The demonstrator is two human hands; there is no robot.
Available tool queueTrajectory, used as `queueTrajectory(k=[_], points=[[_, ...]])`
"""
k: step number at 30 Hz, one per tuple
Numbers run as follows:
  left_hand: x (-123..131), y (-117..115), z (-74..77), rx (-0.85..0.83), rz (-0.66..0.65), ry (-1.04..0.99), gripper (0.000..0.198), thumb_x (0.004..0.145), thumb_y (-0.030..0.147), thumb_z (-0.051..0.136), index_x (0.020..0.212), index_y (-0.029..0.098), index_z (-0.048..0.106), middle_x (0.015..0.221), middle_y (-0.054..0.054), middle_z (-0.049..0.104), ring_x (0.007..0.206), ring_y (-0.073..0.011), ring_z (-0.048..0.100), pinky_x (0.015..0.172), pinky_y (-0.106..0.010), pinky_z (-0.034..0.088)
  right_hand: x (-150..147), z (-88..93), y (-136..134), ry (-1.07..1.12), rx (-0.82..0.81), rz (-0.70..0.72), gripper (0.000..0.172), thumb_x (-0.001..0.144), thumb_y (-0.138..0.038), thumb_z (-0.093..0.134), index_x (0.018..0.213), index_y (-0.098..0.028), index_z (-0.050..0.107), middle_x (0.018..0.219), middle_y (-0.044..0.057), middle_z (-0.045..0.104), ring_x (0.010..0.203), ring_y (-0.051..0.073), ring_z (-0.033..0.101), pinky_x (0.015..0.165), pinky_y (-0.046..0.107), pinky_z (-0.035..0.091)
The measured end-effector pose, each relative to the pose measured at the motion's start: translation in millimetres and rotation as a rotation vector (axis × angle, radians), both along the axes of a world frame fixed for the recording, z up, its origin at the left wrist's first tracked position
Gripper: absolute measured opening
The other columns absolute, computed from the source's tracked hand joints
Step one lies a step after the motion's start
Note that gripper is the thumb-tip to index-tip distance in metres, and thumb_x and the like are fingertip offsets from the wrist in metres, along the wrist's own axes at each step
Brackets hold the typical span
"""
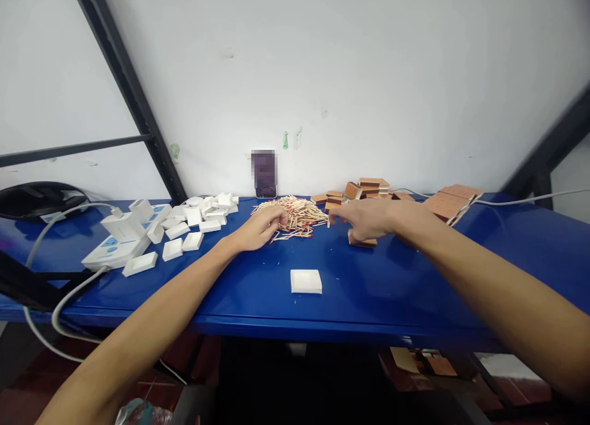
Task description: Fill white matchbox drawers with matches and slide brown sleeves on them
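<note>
A heap of loose red-tipped matches (302, 213) lies at the back middle of the blue table. My left hand (263, 227) rests at the heap's left edge, its fingers curled in; what they hold, if anything, is hidden. To the right of the heap, my right hand (364, 217) reaches in with fingers partly stretched and apart. Beneath it lies a brown matchbox sleeve (366, 243), partly covered by the hand. Nearer the front edge sits a single white matchbox tray (306, 281), apart from both hands.
Many white trays (193, 216) are scattered on the left, beside a white power strip (115, 252) with chargers and cables. Brown matchbox sleeves (369, 188) are piled at the back right, with flat stacks (449, 202) farther right. A phone (265, 174) leans on the wall.
</note>
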State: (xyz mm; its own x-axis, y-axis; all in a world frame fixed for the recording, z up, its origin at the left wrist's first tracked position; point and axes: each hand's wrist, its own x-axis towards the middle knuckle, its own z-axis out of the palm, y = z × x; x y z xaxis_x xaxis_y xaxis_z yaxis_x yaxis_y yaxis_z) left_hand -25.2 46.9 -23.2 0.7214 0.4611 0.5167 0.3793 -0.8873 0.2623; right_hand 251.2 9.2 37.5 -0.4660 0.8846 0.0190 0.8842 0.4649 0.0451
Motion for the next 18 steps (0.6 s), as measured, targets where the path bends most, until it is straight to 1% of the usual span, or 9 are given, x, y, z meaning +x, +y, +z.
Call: queueTrajectory(k=[1,4,7,10,12,15,18], points=[[0.9,-1.5,1.1,0.011,-0.008,-0.012,0.019,0.088,0.01,0.034,0.086,0.019,0.051,0.081,-0.003,0.058,0.075,-0.0156,0.051,0.073,-0.03,0.042,-1.8,-2.9,0.9,-0.006,-0.037,0.06,0.036,0.066,-0.017,0.069,0.101,-0.025,0.066,0.095,0.007,0.069,0.072,0.021,0.062,0.055,0.031,0.042],[2.0,-7.3,3.3,0.023,-0.009,0.004,0.018,0.083,0.008,0.035,0.087,0.019,0.05,0.08,-0.003,0.057,0.075,-0.0165,0.049,0.072,-0.031,0.042,-14.6,-15.7,5.1,0.039,0.112,0.24,0.019,0.08,-0.022,0.06,0.098,-0.02,0.064,0.096,0.011,0.068,0.082,0.025,0.062,0.062,0.035,0.043],[2.4,-14.1,4.4,0.046,0.014,0.073,0.018,0.08,0.01,0.04,0.09,0.018,0.052,0.084,-0.004,0.058,0.076,-0.0176,0.05,0.073,-0.032,0.043,-29.3,-34.5,8.4,0.081,0.175,0.377,0.017,0.085,-0.019,0.054,0.099,-0.018,0.064,0.099,0.011,0.067,0.088,0.024,0.062,0.069,0.035,0.043],[4.4,-18.0,5.1,0.093,0.075,0.133,0.015,0.087,0.016,0.042,0.092,0.017,0.056,0.086,-0.004,0.06,0.078,-0.0182,0.053,0.075,-0.033,0.043,-36.2,-52.5,9.9,0.104,0.204,0.424,0.022,0.087,-0.015,0.051,0.105,-0.016,0.064,0.108,0.014,0.065,0.093,0.025,0.061,0.072,0.035,0.044],[6.0,-18.2,4.8,0.123,0.121,0.183,0.02,0.091,0.019,0.041,0.095,0.017,0.061,0.088,-0.005,0.061,0.082,-0.0192,0.054,0.078,-0.033,0.043,-36.7,-61.1,10.6,0.137,0.194,0.431,0.024,0.088,-0.014,0.05,0.108,-0.015,0.064,0.11,0.014,0.064,0.095,0.025,0.061,0.076,0.035,0.044],[7.9,-16.6,2.5,0.152,0.161,0.265,0.026,0.092,0.021,0.044,0.105,0.017,0.066,0.091,-0.006,0.059,0.09,-0.0217,0.054,0.082,-0.035,0.042,-35.7,-69.0,12.3,0.198,0.17,0.43,0.024,0.09,-0.012,0.049,0.108,-0.015,0.065,0.105,0.013,0.065,0.094,0.023,0.061,0.08,0.035,0.045],[9.6,-16.3,-0.4,0.14,0.169,0.319,0.029,0.092,0.025,0.048,0.112,0.018,0.068,0.098,-0.008,0.059,0.097,-0.0235,0.053,0.086,-0.038,0.042,-36.0,-73.8,13.8,0.259,0.161,0.441,0.024,0.09,-0.011,0.049,0.108,-0.015,0.065,0.103,0.012,0.065,0.092,0.022,0.06,0.082,0.034,0.045]])
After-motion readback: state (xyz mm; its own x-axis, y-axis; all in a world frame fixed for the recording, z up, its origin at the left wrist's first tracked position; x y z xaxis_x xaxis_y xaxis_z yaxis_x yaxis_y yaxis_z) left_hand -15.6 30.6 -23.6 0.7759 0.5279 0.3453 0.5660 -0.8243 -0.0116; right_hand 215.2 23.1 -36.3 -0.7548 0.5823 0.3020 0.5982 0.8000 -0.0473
